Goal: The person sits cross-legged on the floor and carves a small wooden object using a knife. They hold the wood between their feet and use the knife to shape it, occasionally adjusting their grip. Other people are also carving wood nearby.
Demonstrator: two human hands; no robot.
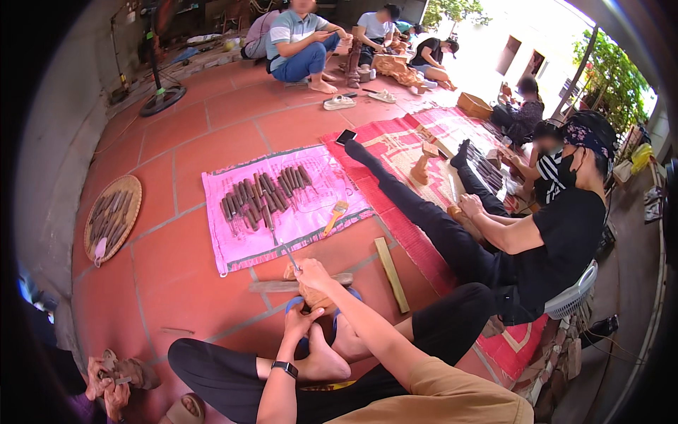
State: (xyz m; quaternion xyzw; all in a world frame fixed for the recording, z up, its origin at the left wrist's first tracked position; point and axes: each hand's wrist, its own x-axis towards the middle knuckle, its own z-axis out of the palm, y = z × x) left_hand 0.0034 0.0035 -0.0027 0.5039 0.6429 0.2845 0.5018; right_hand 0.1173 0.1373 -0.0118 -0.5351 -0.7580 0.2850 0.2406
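Tan sleeve [452, 392] at the near edge, two hands on a small wooden carving [316, 297]

The brown wooden carving sits between the person's hands, just beyond the bare feet [325, 357]. The right hand [316, 274] is over its upper part, fingers curled round a slim metal tool [288, 252] that points away toward the cloth; I cannot tell where its far end stops among the handles there. The left hand [300, 322], with a black wristwatch [286, 368] on the wrist, has its fingers closed on the carving's lower part. Behind the carving lies a greyish length of wood [272, 286] on the red tiled floor [191, 300]; a yellowish wooden strip [392, 274] lies to the right. Farther out, a pink cloth [233, 251] bears dark-handled tools [256, 196] and a flat brush [336, 217]. Well to the left, a round woven tray [89, 233] holds more tools. On the right, a co-worker [558, 233] in black sits with legs stretched across a red patterned mat [424, 258]. Other people sit or squat in the background.
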